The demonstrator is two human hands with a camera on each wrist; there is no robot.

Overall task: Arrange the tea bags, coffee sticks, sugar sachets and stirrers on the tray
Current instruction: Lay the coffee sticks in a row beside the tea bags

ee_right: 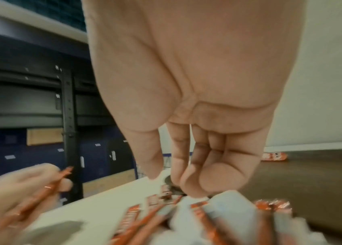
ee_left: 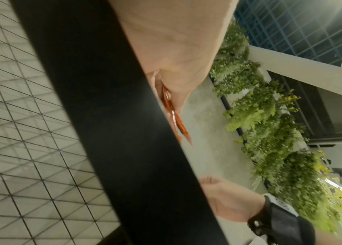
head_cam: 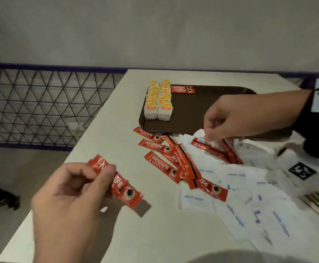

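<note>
On the brown tray sit two rows of yellow tea bags and two red "NESCAFE" sticks. Left hand pinches more coffee sticks; right hand pinches into the table pile.

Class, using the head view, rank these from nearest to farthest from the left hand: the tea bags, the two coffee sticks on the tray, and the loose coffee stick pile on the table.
From the left hand:
1. Coffee stick pile, on the table, right of the hand.
2. Tea bags, at the tray's left edge.
3. Two coffee sticks, at the tray's far edge.
</note>
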